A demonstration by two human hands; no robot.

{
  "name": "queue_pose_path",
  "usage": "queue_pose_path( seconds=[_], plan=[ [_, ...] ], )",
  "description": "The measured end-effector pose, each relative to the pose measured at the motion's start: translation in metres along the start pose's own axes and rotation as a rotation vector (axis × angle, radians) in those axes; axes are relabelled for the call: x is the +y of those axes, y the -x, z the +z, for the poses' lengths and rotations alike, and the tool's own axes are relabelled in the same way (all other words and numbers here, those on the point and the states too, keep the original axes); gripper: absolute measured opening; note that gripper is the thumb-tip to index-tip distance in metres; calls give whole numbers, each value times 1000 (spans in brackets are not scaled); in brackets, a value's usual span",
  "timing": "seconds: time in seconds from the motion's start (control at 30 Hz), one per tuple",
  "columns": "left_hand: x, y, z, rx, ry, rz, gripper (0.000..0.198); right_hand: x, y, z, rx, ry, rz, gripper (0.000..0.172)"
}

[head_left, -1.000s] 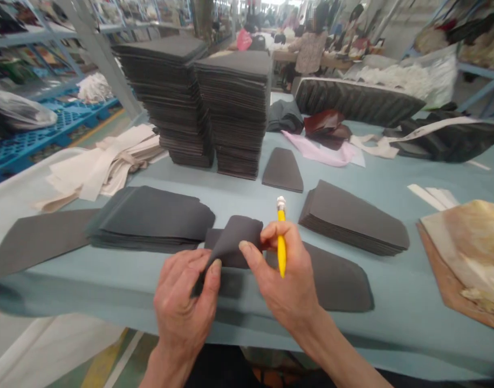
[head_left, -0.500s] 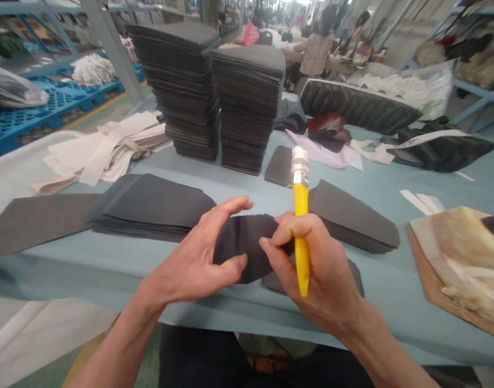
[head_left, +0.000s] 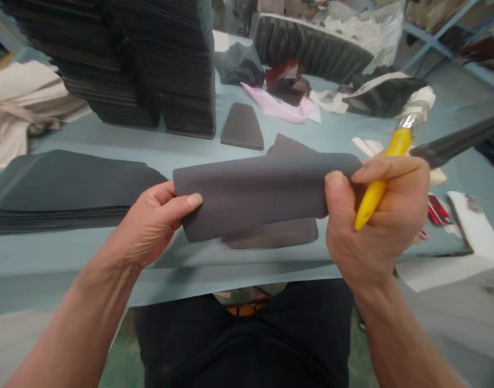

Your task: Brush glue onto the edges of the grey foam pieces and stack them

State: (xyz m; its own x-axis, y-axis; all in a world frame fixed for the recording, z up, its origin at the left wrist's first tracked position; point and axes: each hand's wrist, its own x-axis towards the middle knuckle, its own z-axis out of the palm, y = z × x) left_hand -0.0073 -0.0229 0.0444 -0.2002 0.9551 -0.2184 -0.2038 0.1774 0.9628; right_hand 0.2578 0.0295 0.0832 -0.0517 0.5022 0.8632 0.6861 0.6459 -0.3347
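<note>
A dark grey sheet-like panel (head_left: 255, 196) is stretched between my hands above the table. My left hand (head_left: 156, 223) pinches its left end, thumb on top. My right hand (head_left: 386, 215) grips the right end with the thumb and also holds a yellow-handled brush (head_left: 388, 156), its whitish, caked bristle end pointing up and right. Below the held panel, another grey panel (head_left: 275, 235) lies partly covered. Behind it, the stack of grey panels (head_left: 291, 144) is mostly hidden. To the left of my left hand is a wide stack of dark panels (head_left: 69, 183).
Tall stacks of dark pieces (head_left: 186, 75) rise at the back left, beside cream fabric strips (head_left: 24, 102). A small grey piece (head_left: 242, 126) and pink material (head_left: 277, 105) lie further back. A dark rod-like object (head_left: 465, 140) and white sheet (head_left: 473, 237) are on the right.
The view has shifted right and down. My left hand has closed from an open pose onto the panel's left end. The panel is now spread lengthwise, and the brush tilts right.
</note>
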Motion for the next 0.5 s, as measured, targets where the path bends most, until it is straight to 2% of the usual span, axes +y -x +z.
queue_pose_path(
  seconds=[0.1,0.23,0.4,0.5],
  plan=[
    [-5,0,18,-12,16,-10,39,14,16,-6,-20,30,62,15],
    [-13,-5,26,-76,-92,58,42,34,39,-16,-102,16,154,16],
    [-14,-10,30,-200,-233,7,58,54,57,-24,-159,20,233,18],
    [-13,-13,36,-228,-285,21,74,63,62,-25,-163,8,262,19]
  ],
)
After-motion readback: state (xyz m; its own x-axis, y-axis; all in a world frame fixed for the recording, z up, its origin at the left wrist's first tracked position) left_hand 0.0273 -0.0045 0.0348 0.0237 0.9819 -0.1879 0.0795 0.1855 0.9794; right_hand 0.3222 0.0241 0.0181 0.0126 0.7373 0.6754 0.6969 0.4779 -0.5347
